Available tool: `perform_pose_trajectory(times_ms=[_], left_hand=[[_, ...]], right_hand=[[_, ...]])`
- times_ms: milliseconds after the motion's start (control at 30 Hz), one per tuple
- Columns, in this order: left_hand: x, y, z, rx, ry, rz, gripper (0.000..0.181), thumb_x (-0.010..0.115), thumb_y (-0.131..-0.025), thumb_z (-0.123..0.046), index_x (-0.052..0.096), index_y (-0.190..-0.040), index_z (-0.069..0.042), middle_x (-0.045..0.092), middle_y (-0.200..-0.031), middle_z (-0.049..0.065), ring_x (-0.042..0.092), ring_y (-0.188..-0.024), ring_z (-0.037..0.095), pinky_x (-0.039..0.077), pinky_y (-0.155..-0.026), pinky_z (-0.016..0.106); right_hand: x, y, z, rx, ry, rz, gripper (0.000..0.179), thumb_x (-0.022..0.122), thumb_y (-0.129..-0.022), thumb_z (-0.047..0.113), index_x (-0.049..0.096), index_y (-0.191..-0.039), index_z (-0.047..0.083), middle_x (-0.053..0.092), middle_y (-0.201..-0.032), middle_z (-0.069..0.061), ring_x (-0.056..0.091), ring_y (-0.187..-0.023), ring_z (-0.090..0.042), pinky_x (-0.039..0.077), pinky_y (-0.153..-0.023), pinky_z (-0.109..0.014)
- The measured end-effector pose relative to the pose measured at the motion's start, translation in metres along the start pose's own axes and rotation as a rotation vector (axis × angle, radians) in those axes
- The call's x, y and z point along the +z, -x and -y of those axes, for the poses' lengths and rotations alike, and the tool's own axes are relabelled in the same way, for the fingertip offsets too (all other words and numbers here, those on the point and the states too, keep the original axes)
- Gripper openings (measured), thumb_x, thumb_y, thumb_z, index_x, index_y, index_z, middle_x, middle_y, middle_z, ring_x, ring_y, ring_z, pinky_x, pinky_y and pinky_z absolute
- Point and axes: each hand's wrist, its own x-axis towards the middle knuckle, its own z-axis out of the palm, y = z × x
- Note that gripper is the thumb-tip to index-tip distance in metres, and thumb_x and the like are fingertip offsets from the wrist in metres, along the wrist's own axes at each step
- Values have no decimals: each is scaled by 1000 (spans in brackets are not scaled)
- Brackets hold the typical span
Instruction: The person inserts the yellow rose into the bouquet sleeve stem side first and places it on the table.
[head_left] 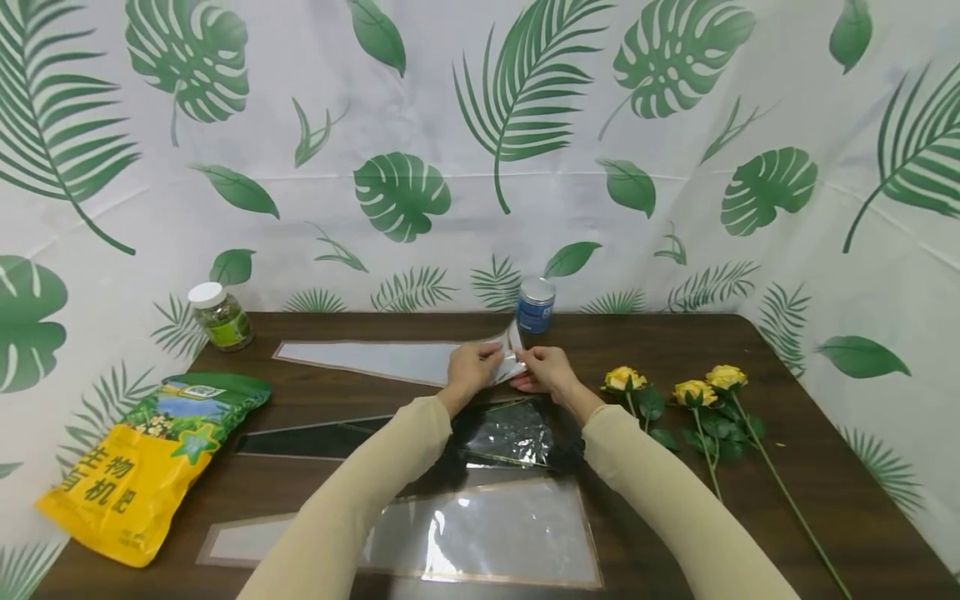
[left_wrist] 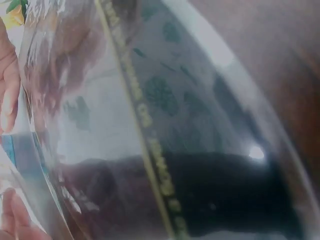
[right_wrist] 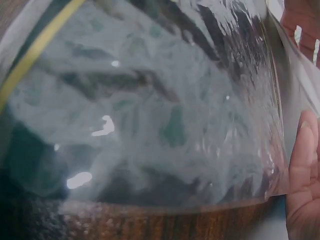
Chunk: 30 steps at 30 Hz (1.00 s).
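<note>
A long tapered white flower sleeve (head_left: 382, 358) lies across the back of the table, its wide end lifted and crinkled. My left hand (head_left: 471, 369) pinches the sleeve near that end, and my right hand (head_left: 551, 372) pinches the end's right corner. Just below the hands is a black sleeve (head_left: 502, 433) with a clear, shiny front. Its gold lettered stripe (left_wrist: 134, 102) fills much of the left wrist view, where fingers show at the left edge. In the right wrist view, fingers (right_wrist: 302, 160) appear at the right edge beside the raised film.
Nearest me lies another clear and white sleeve (head_left: 480, 533), partly under my left forearm. Yellow roses (head_left: 693, 392) lie on the right. A blue tin (head_left: 536, 307) stands behind my hands. At left are a yellow fertilizer bag (head_left: 127, 492) and a white-lidded jar (head_left: 223, 321).
</note>
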Motion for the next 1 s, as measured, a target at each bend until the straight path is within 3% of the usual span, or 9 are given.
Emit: perform_pose_trajectory(times_ms=[333,533,633,700,800,900,1000], left_hand=[[-3,2,-5,163,-32,-40,23,70,-85,-22,73,-106,-13,73,-84,4,67,-77,19,49,-65,33],[-5,8,-4,104,65,-66,22,73,-82,-24,75,-101,-14,73,-80,5,64,-72,17,45,-63,29],[-4,9,-3,85,90,-63,21,73,-81,-23,75,-100,-13,71,-76,5,59,-68,15,41,-60,25],[-4,9,-3,80,98,-57,21,73,-81,-23,75,-99,-12,71,-76,5,57,-67,14,39,-59,24],[-8,7,-3,70,103,-68,21,74,-81,-24,75,-99,-12,72,-77,5,59,-69,14,40,-60,24],[-15,5,-4,60,93,-92,22,75,-79,-23,76,-98,-13,73,-79,5,63,-72,17,42,-62,27],[-19,3,-4,58,81,-92,23,76,-79,-24,75,-99,-14,73,-80,5,65,-75,19,44,-63,28]], right_hand=[[-12,3,-1,104,39,-58,25,49,-96,10,56,-109,-11,62,-56,-3,61,-46,-9,49,-45,-19],[-17,8,-3,150,37,-48,28,42,-96,5,53,-115,-12,59,-55,-3,60,-45,-9,48,-44,-18],[-20,12,-4,148,33,-24,30,44,-98,11,52,-116,-12,61,-58,-4,61,-48,-9,50,-47,-20],[-24,18,-2,98,60,-17,32,45,-99,15,52,-116,-12,63,-63,-5,62,-51,-10,52,-51,-22],[-37,35,11,-50,129,-20,35,48,-99,17,52,-116,-14,65,-75,-11,64,-58,-10,55,-58,-27],[-62,62,23,-207,202,-32,36,51,-98,15,52,-118,-14,65,-88,-21,65,-65,-11,56,-67,-33],[-98,92,21,-251,265,-40,35,52,-97,16,53,-116,-14,63,-92,-25,66,-69,-12,56,-71,-36]])
